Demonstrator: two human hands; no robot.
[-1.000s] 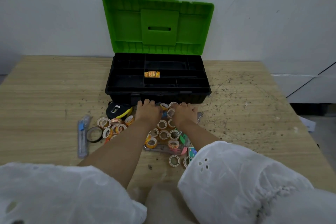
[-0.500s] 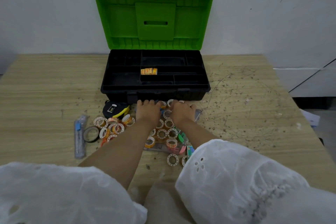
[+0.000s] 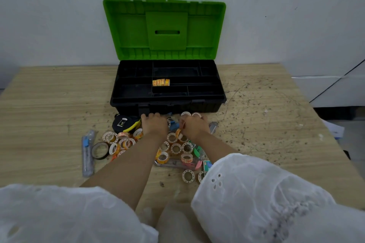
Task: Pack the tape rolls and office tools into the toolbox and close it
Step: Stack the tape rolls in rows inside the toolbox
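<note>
Toolbox (image 3: pixel 167 102) is sitting open at the far middle of the bench (image 3: pixel 49 94), green lid (image 3: pixel 164 29) standing upright. Loose tape rolls (image 3: pixel 175 148) are lying piled just in front, on its near side. Right hand (image 3: pixel 194 127) is curling around a few rolls; left hand (image 3: pixel 155 126) is curling down, its hold hidden. Gathering seems underway; next, the handful likely needs lifting over the front wall into a compartment.

Left hand (image 3: pixel 155 124), right hand (image 3: pixel 194 127) undersides hidden, tape rolls (image 3: pixel 175 148) partly under forearms (image 3: pixel 128 163), sleeves (image 3: pixel 256 193) cropped below
</note>
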